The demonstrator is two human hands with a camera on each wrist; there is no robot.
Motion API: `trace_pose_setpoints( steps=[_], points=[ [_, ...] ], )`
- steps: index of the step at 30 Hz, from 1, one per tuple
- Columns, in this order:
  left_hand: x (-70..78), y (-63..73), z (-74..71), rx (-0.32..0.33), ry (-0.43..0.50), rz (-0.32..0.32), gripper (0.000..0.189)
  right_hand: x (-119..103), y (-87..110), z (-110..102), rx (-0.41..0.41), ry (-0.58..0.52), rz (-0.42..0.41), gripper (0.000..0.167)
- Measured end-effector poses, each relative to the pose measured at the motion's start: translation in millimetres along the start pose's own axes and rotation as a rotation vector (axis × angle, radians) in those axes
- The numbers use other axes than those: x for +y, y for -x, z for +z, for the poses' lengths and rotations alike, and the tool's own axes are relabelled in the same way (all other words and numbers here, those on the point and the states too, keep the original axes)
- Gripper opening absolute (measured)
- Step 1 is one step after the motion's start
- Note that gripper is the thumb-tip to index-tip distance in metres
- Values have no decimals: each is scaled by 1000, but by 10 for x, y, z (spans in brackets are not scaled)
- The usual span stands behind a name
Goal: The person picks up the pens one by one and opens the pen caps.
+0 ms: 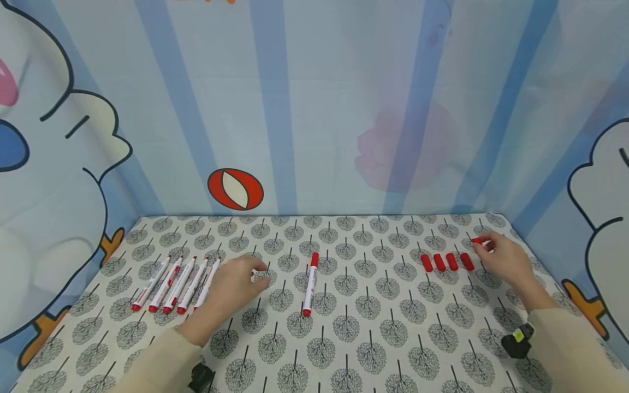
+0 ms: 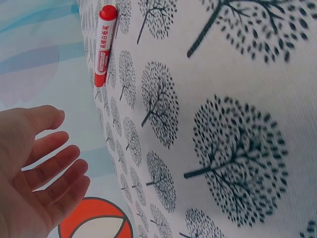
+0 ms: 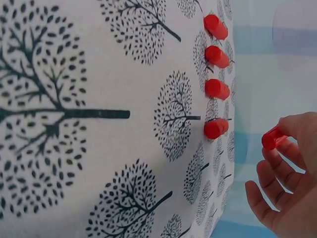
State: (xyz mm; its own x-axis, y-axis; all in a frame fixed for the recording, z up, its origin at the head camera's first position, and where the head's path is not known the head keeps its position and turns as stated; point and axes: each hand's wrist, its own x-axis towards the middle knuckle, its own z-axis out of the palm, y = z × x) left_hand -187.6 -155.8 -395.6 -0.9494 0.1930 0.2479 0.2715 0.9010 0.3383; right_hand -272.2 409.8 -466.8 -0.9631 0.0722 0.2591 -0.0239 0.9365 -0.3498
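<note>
My right hand [image 1: 503,261] pinches a red marker cap [image 3: 273,138] between thumb and forefinger, held above the cloth at the right. Just left of it, several red marker caps [image 1: 452,262] lie in a row. At the left, several uncapped white markers [image 1: 173,285] with red ends lie side by side. My left hand [image 1: 237,286] hovers beside them, its fingers relaxed and holding nothing; its forearm partly hides the rightmost marker. In the middle lies one marker [image 1: 310,284] with its red cap on, pointing away; the left wrist view shows printing along its barrel.
A white cloth [image 1: 383,333] printed with grey trees covers the table. Behind it hangs a light blue striped curtain [image 1: 324,109] with cartoon figures, and similar panels stand at both sides. Each forearm carries a small black device [image 1: 517,341] at the wrist.
</note>
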Motion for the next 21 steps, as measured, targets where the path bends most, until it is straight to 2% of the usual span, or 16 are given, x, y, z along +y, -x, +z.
trace_pose_setpoints(
  steps=[2, 3, 6, 8, 13, 21],
  points=[
    [20, -8, 15, -4, 1, 2, 20, 54, -15, 25, -9, 12, 15, 81],
    [32, -11, 22, -5, 0, 3, 20, 40, -6, 10, -16, 18, 23, 74],
    [76, -24, 38, 7, -3, 14, 19, -140, 73, -118, -57, 26, 50, 49],
    [104, -34, 50, 15, 1, 26, 19, -294, 136, -228, -92, 18, 63, 39],
    [160, -48, 87, 3, 10, 22, 20, -522, 226, -371, -184, 9, 112, 39],
    [210, -70, 143, -1, 14, 31, 20, -468, 228, -328, -250, 39, 177, 42]
  ],
)
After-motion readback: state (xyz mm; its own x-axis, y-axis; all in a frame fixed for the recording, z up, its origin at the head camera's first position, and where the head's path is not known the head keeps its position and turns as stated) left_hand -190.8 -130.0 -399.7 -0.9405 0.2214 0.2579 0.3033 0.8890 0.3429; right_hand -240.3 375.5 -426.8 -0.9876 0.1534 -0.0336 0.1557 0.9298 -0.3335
